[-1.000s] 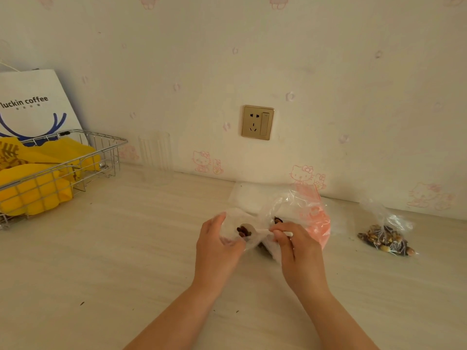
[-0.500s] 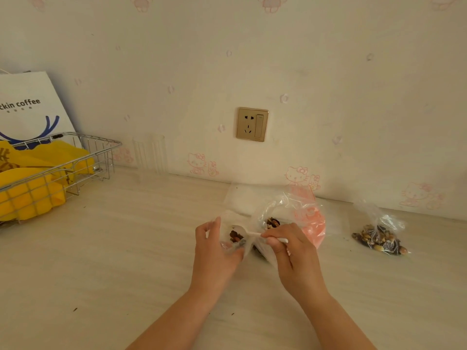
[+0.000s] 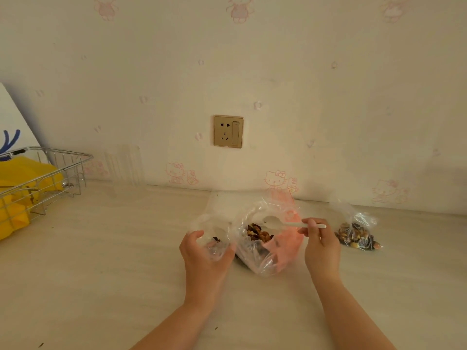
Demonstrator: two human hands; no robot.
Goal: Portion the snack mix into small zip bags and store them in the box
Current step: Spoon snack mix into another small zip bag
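Since the earlier frame the right hand (image 3: 319, 242) has moved away from the left hand (image 3: 206, 251), to the right side of the big snack bag (image 3: 270, 238). It pinches the handle of a white plastic spoon (image 3: 290, 223) between thumb and fingers, and the bowl of the spoon, with nothing in it, is now over the open mouth of the big bag, above the snack mix (image 3: 259, 233). The two hands were close together before; now the big bag is between them.

The left hand holds a small zip bag (image 3: 214, 233) by its lower part, fingers curled around it. This small bag stands just beside the big bag, on its left, and a few dark pieces of the mix are at its bottom. A second small bag (image 3: 358, 236), already filled with mix, lies on the table (image 3: 113, 261) to the right, apart from the right hand and near the wall.

At the far left a wire basket (image 3: 63, 170) holds something yellow, with a white paper bag (image 3: 11, 130) behind it. A clear plastic container (image 3: 123, 164) stands against the wall next to the basket, and a gold wall socket (image 3: 228, 131) is above the table.
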